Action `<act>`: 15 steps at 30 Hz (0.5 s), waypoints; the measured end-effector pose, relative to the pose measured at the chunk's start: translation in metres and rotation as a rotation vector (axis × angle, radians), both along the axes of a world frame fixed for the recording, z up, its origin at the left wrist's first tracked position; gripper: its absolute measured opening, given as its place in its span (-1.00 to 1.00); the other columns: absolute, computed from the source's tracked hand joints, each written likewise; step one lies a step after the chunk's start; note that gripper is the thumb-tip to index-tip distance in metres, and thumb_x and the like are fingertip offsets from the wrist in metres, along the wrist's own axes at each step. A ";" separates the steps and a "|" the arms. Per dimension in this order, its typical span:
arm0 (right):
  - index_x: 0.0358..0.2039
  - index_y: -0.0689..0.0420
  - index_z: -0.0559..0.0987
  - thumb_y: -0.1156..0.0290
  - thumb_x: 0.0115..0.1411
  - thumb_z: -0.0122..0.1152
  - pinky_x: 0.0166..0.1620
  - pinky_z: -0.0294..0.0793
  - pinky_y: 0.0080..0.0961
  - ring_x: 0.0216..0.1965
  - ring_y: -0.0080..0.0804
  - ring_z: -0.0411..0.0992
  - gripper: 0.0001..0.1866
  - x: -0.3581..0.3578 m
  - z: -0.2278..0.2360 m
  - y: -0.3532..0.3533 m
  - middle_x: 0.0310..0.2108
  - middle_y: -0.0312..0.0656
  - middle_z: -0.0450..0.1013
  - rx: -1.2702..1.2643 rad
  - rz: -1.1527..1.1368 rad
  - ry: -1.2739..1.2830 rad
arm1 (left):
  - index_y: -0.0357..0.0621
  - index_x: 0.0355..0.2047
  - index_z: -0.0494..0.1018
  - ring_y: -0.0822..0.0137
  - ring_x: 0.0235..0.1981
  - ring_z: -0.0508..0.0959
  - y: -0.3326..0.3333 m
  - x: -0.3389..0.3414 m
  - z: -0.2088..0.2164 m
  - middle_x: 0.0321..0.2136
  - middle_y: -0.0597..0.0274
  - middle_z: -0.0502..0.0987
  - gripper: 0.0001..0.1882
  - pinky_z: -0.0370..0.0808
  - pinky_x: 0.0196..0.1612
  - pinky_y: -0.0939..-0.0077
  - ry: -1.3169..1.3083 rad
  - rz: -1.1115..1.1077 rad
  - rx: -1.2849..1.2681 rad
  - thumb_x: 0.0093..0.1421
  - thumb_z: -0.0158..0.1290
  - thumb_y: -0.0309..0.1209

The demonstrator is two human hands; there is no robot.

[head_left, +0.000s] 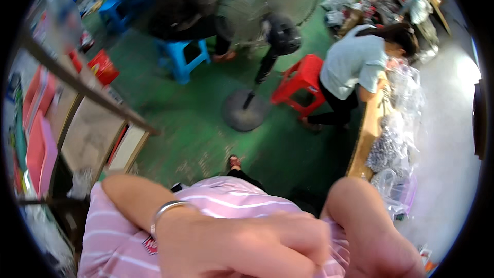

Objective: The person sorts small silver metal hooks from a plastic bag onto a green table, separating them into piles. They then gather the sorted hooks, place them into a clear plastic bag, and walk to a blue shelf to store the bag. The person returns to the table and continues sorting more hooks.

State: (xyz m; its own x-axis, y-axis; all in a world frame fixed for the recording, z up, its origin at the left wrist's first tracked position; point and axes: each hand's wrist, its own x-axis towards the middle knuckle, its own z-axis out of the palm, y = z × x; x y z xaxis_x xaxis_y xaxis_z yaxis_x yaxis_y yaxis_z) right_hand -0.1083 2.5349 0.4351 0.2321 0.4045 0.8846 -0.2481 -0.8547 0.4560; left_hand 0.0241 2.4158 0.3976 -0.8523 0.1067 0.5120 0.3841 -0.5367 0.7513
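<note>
My left hand (247,242) is raised close in front of my pink striped shirt (231,195), with a silver bangle (170,208) around the wrist. Its fingers curl inward, slightly blurred. Whatever they hold, if anything, is hidden. On the right, my right arm is bent up, and my right hand (386,257) is partly cut off by the lower edge, its fingers out of sight.
A black standing fan (280,36) rises ahead from the green floor (190,139). Beside it stand a red stool (301,85) and a blue stool (182,59) with a seated person (180,5). Another person (355,62) leans over a wooden bench (366,139) with plastic bags (386,149). Left are shelves (90,134).
</note>
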 end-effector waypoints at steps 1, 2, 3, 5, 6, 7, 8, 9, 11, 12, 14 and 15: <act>-0.61 0.19 0.49 0.58 0.14 0.01 0.19 0.38 -0.15 -0.52 -0.37 0.36 -0.80 -0.020 -0.005 -0.006 -0.63 -0.21 0.37 0.074 0.120 0.017 | -0.16 -0.42 0.46 0.25 -0.40 0.37 -0.018 -0.011 -0.002 -0.43 0.21 0.36 -0.75 0.30 -0.29 0.61 0.029 -0.006 -0.076 0.10 0.30 -0.31; -0.60 0.20 0.51 0.58 0.15 0.00 0.18 0.40 -0.14 -0.53 -0.35 0.36 -0.79 -0.036 -0.011 -0.008 -0.62 -0.19 0.37 0.175 0.167 0.043 | -0.18 -0.39 0.47 0.24 -0.39 0.39 -0.040 -0.031 -0.009 -0.41 0.19 0.38 -0.78 0.32 -0.27 0.61 0.084 -0.080 -0.127 0.13 0.27 -0.34; -0.59 0.19 0.50 0.55 0.14 0.06 0.11 0.40 -0.16 -0.51 -0.32 0.35 -0.83 -0.044 -0.018 -0.012 -0.60 -0.20 0.37 0.286 -0.007 0.020 | -0.12 -0.49 0.46 0.30 -0.35 0.37 -0.047 -0.036 -0.017 -0.42 0.25 0.36 -0.77 0.29 -0.15 0.50 -0.017 -0.009 -0.047 0.09 0.28 -0.31; -0.58 0.17 0.48 0.50 0.10 0.18 -0.02 0.38 -0.21 -0.49 -0.27 0.35 -0.86 -0.076 -0.056 -0.024 -0.56 -0.20 0.37 0.474 -0.348 -0.084 | -0.09 -0.57 0.43 0.36 -0.33 0.33 -0.045 -0.042 -0.036 -0.42 0.26 0.33 -0.74 0.27 -0.05 0.43 -0.205 0.239 -0.075 0.08 0.25 -0.27; -0.57 0.17 0.47 0.47 0.08 0.24 -0.09 0.38 -0.23 -0.48 -0.24 0.35 -0.85 -0.097 -0.085 -0.045 -0.54 -0.21 0.37 0.539 -0.419 -0.175 | -0.11 -0.57 0.41 0.35 -0.35 0.32 -0.050 -0.037 -0.038 -0.42 0.21 0.31 -0.73 0.27 -0.07 0.45 -0.302 0.506 -0.198 0.10 0.22 -0.26; -0.56 0.16 0.46 0.44 0.06 0.30 -0.15 0.37 -0.25 -0.47 -0.21 0.34 -0.82 -0.114 -0.101 -0.052 -0.52 -0.21 0.37 0.623 -0.541 -0.260 | -0.11 -0.53 0.38 0.37 -0.36 0.31 -0.062 -0.037 -0.049 -0.42 0.24 0.30 -0.76 0.27 -0.08 0.47 -0.364 0.616 -0.277 0.11 0.19 -0.29; -0.57 0.15 0.45 0.44 0.07 0.32 -0.15 0.38 -0.25 -0.46 -0.20 0.35 -0.80 -0.132 -0.117 -0.047 -0.52 -0.21 0.37 0.719 -0.681 -0.294 | -0.11 -0.50 0.36 0.39 -0.38 0.29 -0.076 -0.043 -0.067 -0.43 0.26 0.29 -0.79 0.26 -0.09 0.49 -0.423 0.717 -0.352 0.12 0.16 -0.32; -0.57 0.15 0.45 0.43 0.07 0.33 -0.15 0.39 -0.25 -0.45 -0.19 0.36 -0.79 -0.145 -0.130 -0.032 -0.52 -0.21 0.37 0.851 -0.788 -0.260 | -0.11 -0.48 0.35 0.40 -0.38 0.30 -0.088 -0.047 -0.080 -0.43 0.26 0.29 -0.81 0.27 -0.11 0.51 -0.509 0.723 -0.312 0.12 0.14 -0.35; -0.58 0.14 0.44 0.41 0.07 0.36 -0.14 0.40 -0.26 -0.43 -0.17 0.37 -0.76 -0.163 -0.150 0.000 -0.52 -0.20 0.36 1.083 -0.902 -0.230 | -0.12 -0.43 0.33 0.42 -0.38 0.31 -0.112 -0.054 -0.103 -0.43 0.27 0.30 -0.84 0.28 -0.14 0.54 -0.700 0.759 -0.233 0.12 0.11 -0.40; -0.60 0.14 0.43 0.40 0.09 0.36 -0.13 0.42 -0.24 -0.45 -0.18 0.37 -0.73 -0.168 -0.154 0.007 -0.54 -0.21 0.35 1.129 -0.872 -0.291 | -0.14 -0.38 0.38 0.35 -0.33 0.35 -0.122 -0.055 -0.111 -0.33 0.22 0.34 -0.82 0.32 -0.15 0.53 -0.767 0.772 -0.212 0.14 0.15 -0.36; -0.61 0.15 0.43 0.38 0.12 0.34 -0.09 0.45 -0.18 -0.50 -0.20 0.37 -0.72 -0.182 -0.141 0.026 -0.58 -0.22 0.34 1.198 -0.450 -0.470 | -0.19 -0.29 0.48 0.21 -0.25 0.42 -0.136 -0.059 -0.125 -0.14 0.13 0.41 -0.74 0.41 -0.17 0.51 -0.902 0.808 -0.151 0.16 0.25 -0.29; -0.62 0.16 0.44 0.37 0.14 0.33 -0.07 0.46 -0.15 -0.52 -0.21 0.36 -0.71 -0.188 -0.132 0.034 -0.60 -0.23 0.33 1.208 -0.214 -0.546 | -0.14 -0.27 0.47 0.22 -0.20 0.43 -0.137 -0.065 -0.123 -0.03 0.11 0.38 -0.63 0.42 -0.12 0.43 -0.971 0.832 -0.218 0.11 0.28 -0.15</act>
State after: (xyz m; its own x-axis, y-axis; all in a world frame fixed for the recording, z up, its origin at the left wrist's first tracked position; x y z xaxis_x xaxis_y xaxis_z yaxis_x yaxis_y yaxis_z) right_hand -0.2964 2.5691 0.3031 -0.3022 -0.6893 0.6584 -0.3339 -0.5705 -0.7504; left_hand -0.0407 2.2789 0.2743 -0.7132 -0.6287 -0.3101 -0.2067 -0.2342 0.9500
